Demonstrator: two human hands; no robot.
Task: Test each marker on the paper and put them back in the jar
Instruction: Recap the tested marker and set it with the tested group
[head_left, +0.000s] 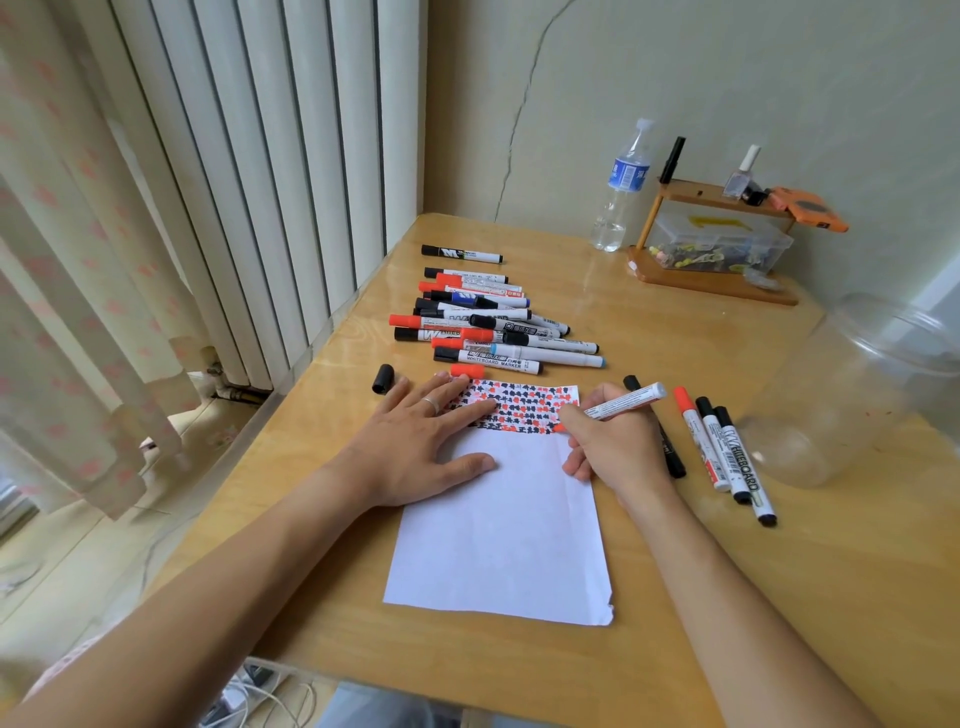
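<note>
Half-filled paper (498, 519), red-black marks, seemingly.

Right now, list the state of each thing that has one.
held marker: uncapped, tip on paper
right hand: grips the marker
left hand: flat, pressing the paper
red cap: off, loose on table
black cap: off, loose
jar: on its side, lidless
water bottle: upright, capped

Jar (852, 395) cropped by right edge; marker (623, 402) tip hidden behind right hand (613, 447)
</note>
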